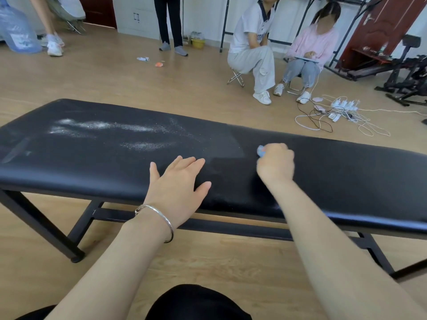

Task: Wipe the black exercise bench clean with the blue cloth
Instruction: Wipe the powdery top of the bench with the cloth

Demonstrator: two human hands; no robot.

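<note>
One bench [346,172]: left hand [178,188] flat, right hand [275,162] clutching one blue cloth [260,150].

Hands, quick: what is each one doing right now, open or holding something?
Left hand: open, fingers spread flat on the black bench.
Right hand: curled around the blue cloth, pressing it on the bench.
</note>
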